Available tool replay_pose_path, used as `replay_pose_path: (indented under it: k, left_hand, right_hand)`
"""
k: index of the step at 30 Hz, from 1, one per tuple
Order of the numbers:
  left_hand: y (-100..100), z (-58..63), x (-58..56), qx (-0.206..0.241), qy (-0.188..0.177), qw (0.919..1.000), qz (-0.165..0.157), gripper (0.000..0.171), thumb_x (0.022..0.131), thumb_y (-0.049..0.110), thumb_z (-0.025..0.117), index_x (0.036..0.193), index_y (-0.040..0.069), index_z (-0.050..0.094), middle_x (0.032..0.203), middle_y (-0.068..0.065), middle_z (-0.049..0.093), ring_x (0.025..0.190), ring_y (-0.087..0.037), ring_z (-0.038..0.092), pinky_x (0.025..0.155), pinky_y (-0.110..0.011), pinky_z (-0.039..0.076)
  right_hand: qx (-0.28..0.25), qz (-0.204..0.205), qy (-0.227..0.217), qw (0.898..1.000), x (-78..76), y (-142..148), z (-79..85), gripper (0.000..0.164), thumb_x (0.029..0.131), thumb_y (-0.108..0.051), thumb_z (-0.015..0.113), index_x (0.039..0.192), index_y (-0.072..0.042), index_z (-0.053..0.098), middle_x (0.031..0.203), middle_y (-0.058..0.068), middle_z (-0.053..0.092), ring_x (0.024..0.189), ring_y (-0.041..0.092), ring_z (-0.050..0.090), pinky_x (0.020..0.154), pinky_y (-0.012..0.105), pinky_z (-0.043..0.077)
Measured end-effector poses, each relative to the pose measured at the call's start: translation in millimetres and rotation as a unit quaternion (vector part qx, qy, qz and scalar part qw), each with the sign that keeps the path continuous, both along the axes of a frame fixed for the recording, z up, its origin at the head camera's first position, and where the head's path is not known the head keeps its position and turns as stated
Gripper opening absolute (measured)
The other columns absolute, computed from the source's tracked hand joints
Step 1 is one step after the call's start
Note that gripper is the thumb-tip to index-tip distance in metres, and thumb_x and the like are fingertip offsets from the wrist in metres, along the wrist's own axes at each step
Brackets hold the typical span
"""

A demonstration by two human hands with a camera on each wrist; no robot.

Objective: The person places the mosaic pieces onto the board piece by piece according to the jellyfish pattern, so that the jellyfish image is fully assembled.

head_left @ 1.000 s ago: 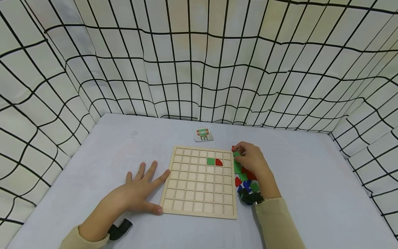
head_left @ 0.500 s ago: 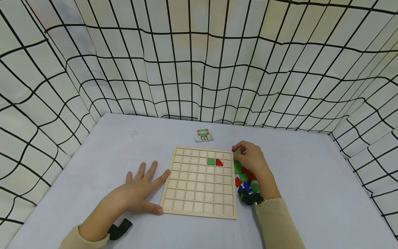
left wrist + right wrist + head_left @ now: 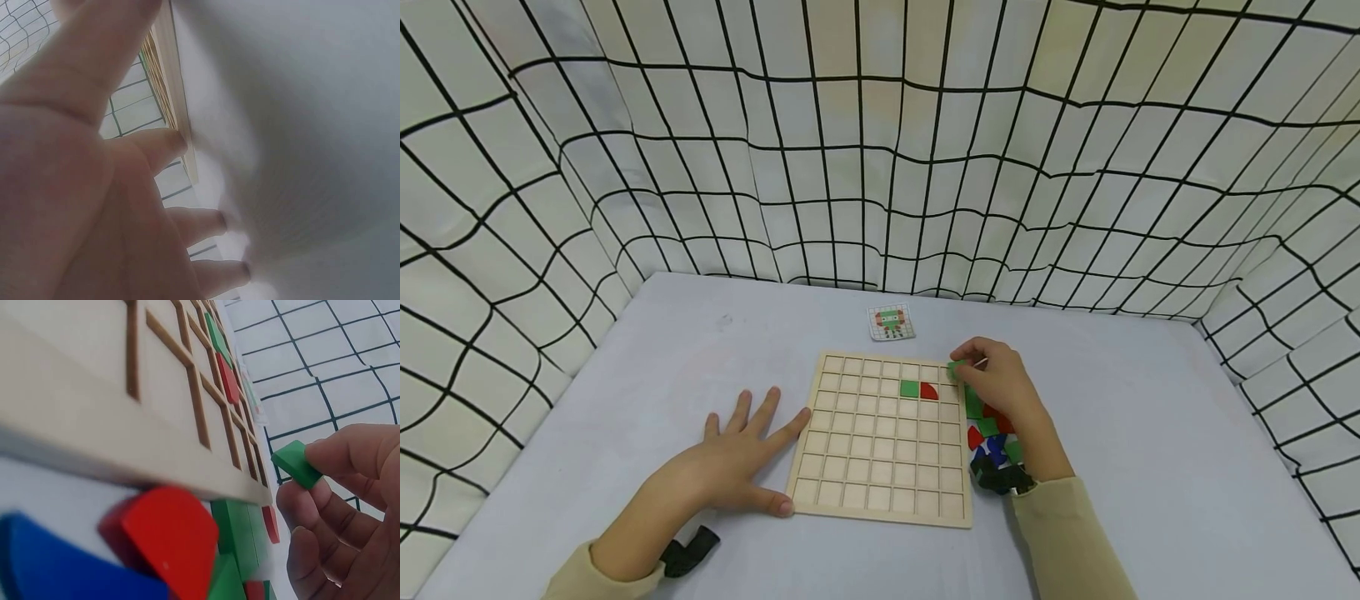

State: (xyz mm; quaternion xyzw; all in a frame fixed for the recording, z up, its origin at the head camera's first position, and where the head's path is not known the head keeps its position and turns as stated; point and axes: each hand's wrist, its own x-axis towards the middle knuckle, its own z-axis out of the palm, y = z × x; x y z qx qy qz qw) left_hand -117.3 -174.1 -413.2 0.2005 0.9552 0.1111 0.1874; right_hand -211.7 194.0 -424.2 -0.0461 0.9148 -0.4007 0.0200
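My right hand (image 3: 996,379) pinches a green square tile (image 3: 296,464) between thumb and fingers, just above the far right corner of the wooden grid board (image 3: 857,450). With its fingers spread, my left hand (image 3: 730,467) rests on the table; thumb and index fingertip touch the board's left edge. In the board's second row a green square (image 3: 909,389) sits beside a red quarter-round piece (image 3: 928,391). Along the board's right side lies a pile of loose green, red and blue pieces, among them a red piece (image 3: 169,534) and a blue piece (image 3: 69,569).
A small picture card (image 3: 891,322) with a green and red figure lies beyond the board. The white table (image 3: 1150,417) ends at a white wall behind black netting (image 3: 887,167). Dark straps sit at both wrists.
My right hand has lifted the green square tile from the pile and moved it slightly left, to the board's far right corner. The left hand stays put.
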Motion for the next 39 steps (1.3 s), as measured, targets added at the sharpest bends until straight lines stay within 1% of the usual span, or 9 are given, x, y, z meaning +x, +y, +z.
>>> replay_pose_path:
  k: [4, 10, 16, 22, 27, 33, 39]
  left_hand:
    - [-0.2, 0.4, 0.3, 0.004, 0.000, 1.0000, -0.001, 0.115, 0.065, 0.076, 0.072, 0.159, 0.029, 0.025, 0.165, -0.026, 0.005, 0.146, -0.059, -0.001, 0.100, -0.085, 0.006]
    - [-0.9, 0.2, 0.0, 0.007, -0.004, 1.0000, 0.001, 0.116, 0.065, 0.076, 0.072, 0.160, 0.029, 0.025, 0.165, -0.025, 0.003, 0.146, -0.059, -0.002, 0.100, -0.084, 0.005]
    - [-0.8, -0.4, -0.3, 0.006, -0.006, 1.0000, 0.001, 0.116, 0.064, 0.077, 0.071, 0.160, 0.030, 0.024, 0.165, -0.025, 0.003, 0.146, -0.058, -0.003, 0.100, -0.084, 0.005]
    - [0.4, -0.1, 0.7, 0.004, -0.004, 1.0000, -0.001, 0.116, 0.064, 0.076, 0.072, 0.159, 0.029, 0.026, 0.165, -0.026, 0.005, 0.145, -0.060, -0.001, 0.100, -0.085, 0.007]
    - [1.1, -0.2, 0.7, 0.002, -0.002, 1.0000, 0.001, 0.116, 0.064, 0.076, 0.073, 0.159, 0.029, 0.027, 0.165, -0.026, 0.006, 0.146, -0.060, -0.001, 0.100, -0.085, 0.007]
    - [-0.5, -0.6, -0.4, 0.004, 0.000, 1.0000, 0.001, 0.116, 0.064, 0.077, 0.072, 0.159, 0.029, 0.026, 0.165, -0.026, 0.005, 0.146, -0.059, -0.001, 0.100, -0.084, 0.007]
    - [-1.2, -2.1, -0.6, 0.004, 0.003, 1.0000, 0.000, 0.116, 0.064, 0.077, 0.071, 0.159, 0.030, 0.026, 0.165, -0.026, 0.005, 0.146, -0.059, -0.001, 0.100, -0.085, 0.007]
  right_hand:
    - [-0.010, 0.010, -0.004, 1.000, 0.2, -4.4, 0.0, 0.018, 0.091, -0.017, 0.067, 0.108, -0.015, 0.072, 0.099, 0.004, 0.065, 0.093, 0.023, 0.063, 0.077, 0.037, 0.052]
    - [-0.024, 0.030, -0.009, 0.999, -0.1, -11.1, -3.7, 0.019, 0.092, -0.018, 0.066, 0.110, -0.014, 0.072, 0.100, 0.004, 0.068, 0.093, 0.022, 0.064, 0.076, 0.036, 0.052]
    - [-0.036, 0.035, -0.011, 0.999, 0.9, -18.5, -4.4, 0.016, 0.092, -0.019, 0.067, 0.107, -0.017, 0.073, 0.097, 0.001, 0.067, 0.088, 0.020, 0.062, 0.074, 0.035, 0.051]
    - [-0.052, 0.052, 0.000, 0.997, 2.0, -25.6, -5.3, 0.017, 0.091, -0.016, 0.068, 0.107, -0.017, 0.074, 0.099, 0.001, 0.069, 0.087, 0.018, 0.065, 0.073, 0.034, 0.053]
    - [-0.056, 0.060, 0.005, 0.997, 3.8, -31.4, -7.0, 0.016, 0.091, -0.017, 0.069, 0.107, -0.019, 0.073, 0.099, 0.000, 0.069, 0.088, 0.016, 0.066, 0.072, 0.033, 0.054]
    - [-0.062, 0.075, 0.013, 0.995, 6.6, -39.6, -7.6, 0.014, 0.092, -0.015, 0.070, 0.106, -0.018, 0.073, 0.096, 0.000, 0.069, 0.083, 0.015, 0.066, 0.072, 0.033, 0.054]
    - [-0.045, 0.078, 0.009, 0.996, 9.4, -47.2, -7.7, 0.013, 0.092, -0.017, 0.071, 0.104, -0.022, 0.073, 0.095, -0.004, 0.069, 0.083, 0.013, 0.065, 0.072, 0.033, 0.053]
